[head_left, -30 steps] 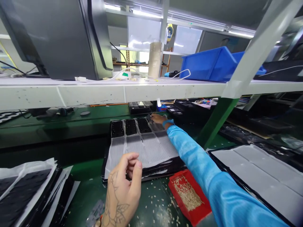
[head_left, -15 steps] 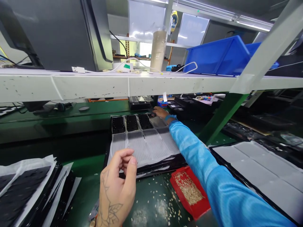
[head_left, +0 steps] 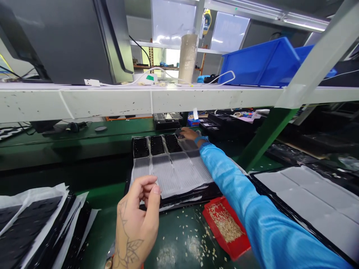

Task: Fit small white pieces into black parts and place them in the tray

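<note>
My left hand [head_left: 140, 220] is in front of the tray, its thumb and curled fingers close together. Whether a small piece sits between the fingertips I cannot make out. My right hand [head_left: 189, 133], at the end of a blue sleeve, reaches to the tray's far right corner. Its fingers close around a small dark thing [head_left: 178, 132] that is mostly hidden. The black tray [head_left: 185, 201] lies in a stack, lined with translucent ribbed sheet [head_left: 162, 172]. Along its back row sit black dotted panels [head_left: 156, 145]. Beside my right forearm is a red scoop-like tray [head_left: 241, 244] holding many tiny tan pieces [head_left: 226, 224].
Stacked black panels with white sheets [head_left: 30, 220] stand at left. Another lined tray [head_left: 316, 198] lies at right. A white shelf edge [head_left: 112, 101] crosses above the green bench [head_left: 168, 243], where loose tan bits are scattered. A slanted post [head_left: 269, 130] rises behind my right arm.
My right hand has shifted slightly left at the tray's back corner, along with the dark thing. My left hand has moved only slightly left. The view has shifted a little.
</note>
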### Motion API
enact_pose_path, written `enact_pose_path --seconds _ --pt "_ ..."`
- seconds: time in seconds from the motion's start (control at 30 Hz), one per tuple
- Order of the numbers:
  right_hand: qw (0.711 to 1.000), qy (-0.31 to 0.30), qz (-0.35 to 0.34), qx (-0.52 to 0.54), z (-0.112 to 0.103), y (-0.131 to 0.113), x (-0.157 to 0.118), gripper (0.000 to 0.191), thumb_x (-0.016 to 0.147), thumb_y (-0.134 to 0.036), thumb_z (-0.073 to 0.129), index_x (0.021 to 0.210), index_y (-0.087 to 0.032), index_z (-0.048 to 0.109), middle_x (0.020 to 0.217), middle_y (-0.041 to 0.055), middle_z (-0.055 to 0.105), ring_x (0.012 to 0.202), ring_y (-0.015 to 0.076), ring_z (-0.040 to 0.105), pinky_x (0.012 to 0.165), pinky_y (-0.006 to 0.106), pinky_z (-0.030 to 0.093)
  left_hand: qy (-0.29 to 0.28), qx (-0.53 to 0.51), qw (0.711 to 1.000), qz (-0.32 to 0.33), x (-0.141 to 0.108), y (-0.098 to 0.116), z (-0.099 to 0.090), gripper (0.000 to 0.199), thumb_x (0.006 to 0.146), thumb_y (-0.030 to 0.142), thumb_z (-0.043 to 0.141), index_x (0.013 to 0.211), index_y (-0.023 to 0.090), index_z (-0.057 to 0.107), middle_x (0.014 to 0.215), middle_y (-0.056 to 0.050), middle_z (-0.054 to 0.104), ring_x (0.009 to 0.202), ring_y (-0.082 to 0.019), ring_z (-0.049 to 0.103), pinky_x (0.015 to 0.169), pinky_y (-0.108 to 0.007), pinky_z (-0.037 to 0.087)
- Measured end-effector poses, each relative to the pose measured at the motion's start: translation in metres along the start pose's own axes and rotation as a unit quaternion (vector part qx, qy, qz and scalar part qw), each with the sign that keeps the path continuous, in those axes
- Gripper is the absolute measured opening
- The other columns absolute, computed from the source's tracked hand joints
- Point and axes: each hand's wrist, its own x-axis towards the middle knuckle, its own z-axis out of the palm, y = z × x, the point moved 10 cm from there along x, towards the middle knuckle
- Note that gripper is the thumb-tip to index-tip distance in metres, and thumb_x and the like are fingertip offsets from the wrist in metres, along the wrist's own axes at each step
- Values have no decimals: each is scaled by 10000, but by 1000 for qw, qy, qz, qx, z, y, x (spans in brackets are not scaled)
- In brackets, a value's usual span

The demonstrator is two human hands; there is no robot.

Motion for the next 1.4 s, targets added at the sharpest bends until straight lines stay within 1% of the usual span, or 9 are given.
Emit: enact_pose_path --seconds 0.23,0.6,0.8,0.97,1.13,1.2,1.27,1.33,1.4 --pt "1000 -3 -12 -11 -18 11 3 309 1023 -359 642 1265 -167 641 1303 103 641 1130 241 658 971 455 580 31 6 999 -10 3 -2 -17 256 949 453 606 1025 220 680 793 -4 702 652 -163 636 657 -299 521" --pt "996 -16 -46 -71 7 -2 6 322 1018 -351 650 1282 -168 633 1319 108 632 1150 248 651 982 467 574 42 13 999 2 4 -3 -22 267 953 459 598 1018 214 680 786 -13 704 644 -170 639 635 -298 519" --pt "993 -12 -60 -101 6 -10 -1 317 1014 -346 655 1277 -170 637 1336 109 626 1171 253 643 1000 476 565 56 8 998 0 6 -5 -31 279 942 467 617 1003 206 694 806 -19 714 651 -166 651 631 -282 534" --pt "990 8 -99 -96 1 -31 -14 310 1013 -344 659 1264 -162 642 1307 105 640 1150 247 654 984 468 574 20 -15 1000 8 7 -2 -17 195 964 369 589 1017 202 675 795 -14 701 663 -155 651 623 -260 529" --pt "986 34 -137 -85 1 -47 -19 268 1019 -349 650 1207 -159 663 1242 100 667 1087 222 674 951 429 587 -107 -1 993 55 -1 12 23 146 972 245 545 1010 209 681 770 -9 697 652 -153 639 635 -275 499" --pt "985 54 -136 -86 -5 -53 -18 257 1019 -346 652 1181 -148 671 1217 103 676 1063 214 680 937 413 592 -152 23 985 75 -7 18 36 143 967 234 554 1018 212 686 761 -10 698 662 -168 646 660 -300 494" --pt "985 80 -127 -88 -19 -60 -21 206 1015 -322 660 1129 -153 688 1182 90 692 1040 201 685 939 405 594 -176 36 979 92 -11 23 41 142 959 223 557 1017 206 686 756 -15 698 683 -183 659 678 -316 496" --pt "983 112 -117 -89 -41 -69 -30 121 1005 -239 667 1053 -142 721 1129 102 717 1038 199 692 963 402 574 -180 34 978 103 -12 27 37 153 953 206 546 1015 196 686 751 -14 695 679 -177 657 672 -309 497" --pt "979 146 -110 -84 -67 -78 -50 132 1004 -133 637 999 -98 765 1069 171 741 1062 208 700 962 381 531 -149 20 983 104 -7 29 20 151 944 197 551 1007 188 687 758 -10 693 683 -159 652 676 -285 503"
